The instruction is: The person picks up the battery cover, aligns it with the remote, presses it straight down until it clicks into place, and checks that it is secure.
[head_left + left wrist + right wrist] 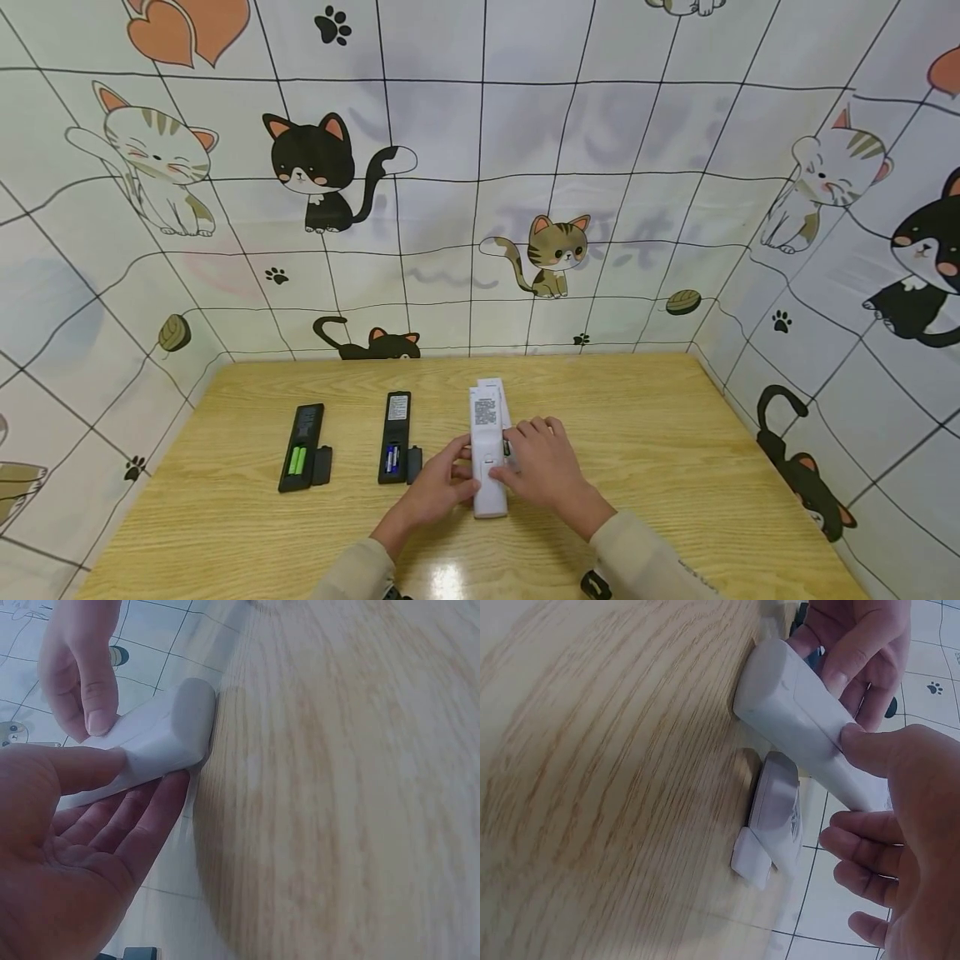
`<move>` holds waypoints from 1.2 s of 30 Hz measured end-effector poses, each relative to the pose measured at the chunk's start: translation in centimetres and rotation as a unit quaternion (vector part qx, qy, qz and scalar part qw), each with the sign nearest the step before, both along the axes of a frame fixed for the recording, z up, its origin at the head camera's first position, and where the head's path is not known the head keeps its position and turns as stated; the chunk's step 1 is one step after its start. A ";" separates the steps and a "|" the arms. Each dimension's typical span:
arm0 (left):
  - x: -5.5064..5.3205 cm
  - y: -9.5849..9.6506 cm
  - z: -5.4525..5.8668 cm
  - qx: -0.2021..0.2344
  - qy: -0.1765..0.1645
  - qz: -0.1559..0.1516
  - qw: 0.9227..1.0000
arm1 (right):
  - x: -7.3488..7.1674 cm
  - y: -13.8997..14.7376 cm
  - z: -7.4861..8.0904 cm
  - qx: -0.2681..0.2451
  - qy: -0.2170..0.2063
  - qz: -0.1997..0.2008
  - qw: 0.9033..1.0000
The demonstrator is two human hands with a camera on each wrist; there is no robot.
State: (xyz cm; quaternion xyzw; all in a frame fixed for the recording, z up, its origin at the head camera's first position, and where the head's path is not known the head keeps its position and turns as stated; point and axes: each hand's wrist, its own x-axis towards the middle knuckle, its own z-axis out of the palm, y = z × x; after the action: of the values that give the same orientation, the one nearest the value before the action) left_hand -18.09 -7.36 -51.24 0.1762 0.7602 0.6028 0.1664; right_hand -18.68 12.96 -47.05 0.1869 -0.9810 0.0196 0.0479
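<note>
A white remote control [489, 493] is held back side up, a printed label near its far end and the battery cover in place. My left hand [437, 485] grips its left edge, thumb on top and fingers along the side and underneath, as the left wrist view shows. From the other side my right hand [546, 468] holds it, the thumb [866, 748] pressing the back at the cover and the fingertips at the opposite edge. Partly hidden behind it, a second white remote [776, 796] lies on the table, a loose white battery cover [751, 859] beside it.
To the left lie two black remotes with opened battery compartments: one [306, 425] holds green batteries, the other [396, 421] blue ones. Their covers [322, 465] lie beside them. The wooden table [637, 417] meets cat-patterned cloth walls at the back and sides.
</note>
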 end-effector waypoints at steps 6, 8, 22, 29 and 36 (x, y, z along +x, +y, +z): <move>0.1 0.0 0.1 0.010 -0.003 0.000 1.000 | 0.1 0.0 -0.1 -0.003 0.001 0.000 1.000; 0.1 0.0 0.2 0.010 -0.004 0.000 1.000 | 0.1 -0.1 -0.2 -0.005 -0.001 -0.002 1.000; 0.3 0.0 0.1 0.009 0.004 0.000 1.000 | 0.2 -0.5 -0.2 -0.027 -0.015 -0.019 0.999; 0.3 0.0 0.3 0.001 0.014 0.003 1.000 | 0.2 -0.7 0.0 -0.039 -0.021 -0.024 0.999; 0.3 0.0 0.2 -0.005 0.015 0.002 1.000 | 0.2 -0.7 0.1 -0.048 -0.027 -0.022 0.998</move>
State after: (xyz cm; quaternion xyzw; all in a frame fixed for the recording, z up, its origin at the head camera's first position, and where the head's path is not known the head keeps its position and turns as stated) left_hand -17.77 -7.37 -51.08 0.1829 0.7662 0.5964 0.1543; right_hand -18.45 12.22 -46.90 0.1624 -0.9837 0.0703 0.0305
